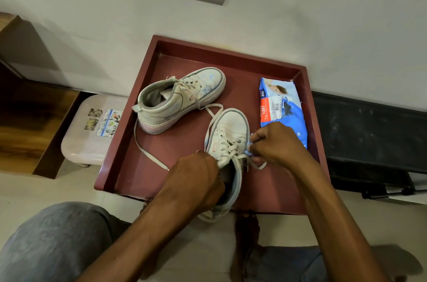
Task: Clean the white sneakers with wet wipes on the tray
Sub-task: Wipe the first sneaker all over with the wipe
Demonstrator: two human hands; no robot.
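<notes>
Head view: the dark red tray [231, 50] sits against the wall. At its six o'clock edge the near sneaker [231, 129] points its toe to twelve. The left hand [196, 180] grips its collar, fingers curled in. The right hand [275, 143] pinches a small crumpled wipe [249, 144] against the sneaker's three o'clock side. The far sneaker [180, 99] stands at ten o'clock, its lace [143, 147] trailing loose. The blue wipes pack [283, 108] lies flat at three o'clock.
</notes>
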